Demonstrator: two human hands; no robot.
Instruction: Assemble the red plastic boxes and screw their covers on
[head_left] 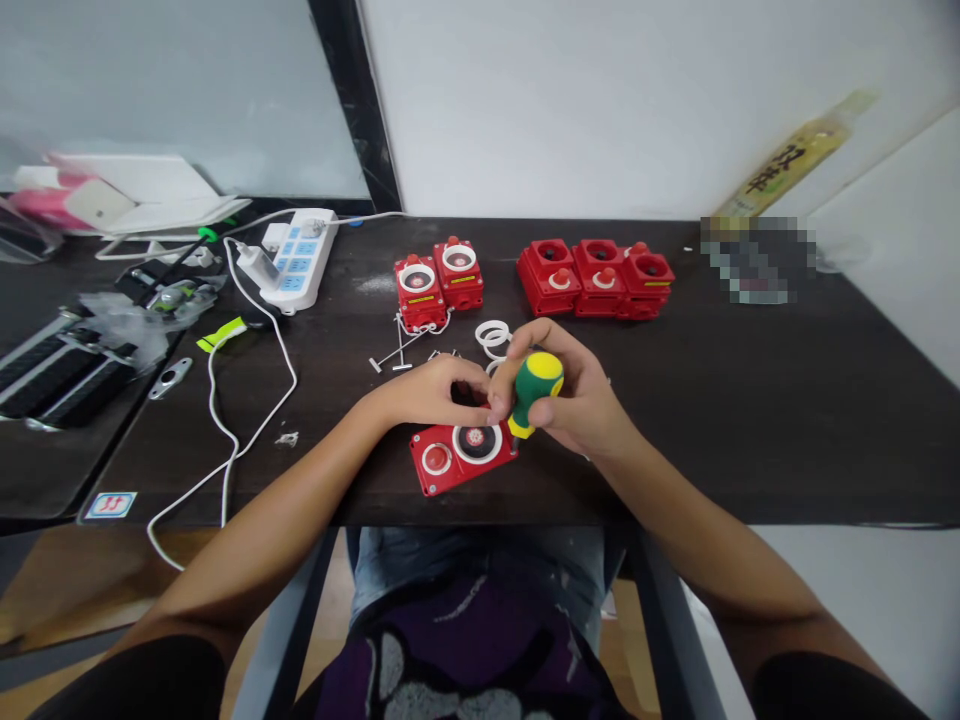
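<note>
Red switch box (463,452) is set at the near edge of the surface (750,400), centre, with its near-left corner almost at the lip. Screwdriver (535,388), green-yellow handle, is held upright over the box's right end. It is gripped by the right hand (577,395), fingers closed round the handle. Left hand (431,390) is laid at the box's far side, fingertips bunched together by the screwdriver shaft; anything pinched there is hidden. White rings (493,335) and loose pins (397,352) are seen just beyond the hands. Two red boxes (439,278) and a row of three (596,275) are parked farther back, well apart. Power strip (296,258) and white cable (251,420) are kept left. Open room is seen right of the right hand, out to the right edge.
</note>
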